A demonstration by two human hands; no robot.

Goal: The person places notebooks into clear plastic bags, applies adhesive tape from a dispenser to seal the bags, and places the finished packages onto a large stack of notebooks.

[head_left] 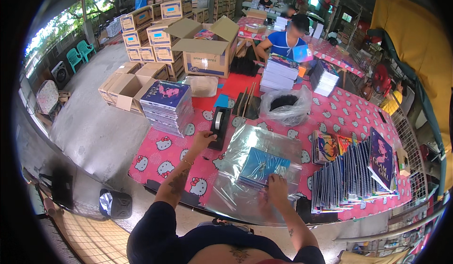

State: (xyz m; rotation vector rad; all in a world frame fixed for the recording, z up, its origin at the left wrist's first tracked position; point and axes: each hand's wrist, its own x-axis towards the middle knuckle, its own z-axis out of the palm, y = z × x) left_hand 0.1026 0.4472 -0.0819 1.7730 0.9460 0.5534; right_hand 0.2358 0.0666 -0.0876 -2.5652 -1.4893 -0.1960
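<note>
A blue spiral notebook stack (pixel 262 166) lies under a clear plastic sheet (pixel 236 195) in front of me. My right hand (pixel 277 188) presses at the stack's near right corner, its fingers bent over the plastic; its lower edge is blurred. To the left, my left hand (pixel 206 139) is at the near end of a black tape dispenser (pixel 218 134) carrying a roll of tape (pixel 218 121). Those fingers are pinched together, but what lies between them is too small to make out.
Purple-covered notebooks (pixel 165 107) are piled at left; more spiral notebooks (pixel 347 176) lean in rows at right. A bag of black coils (pixel 285 104) and white notebook stacks (pixel 279 75) stand beyond. Across the table sits a person in blue (pixel 286 42). Cartons (pixel 206 58) stand behind, left.
</note>
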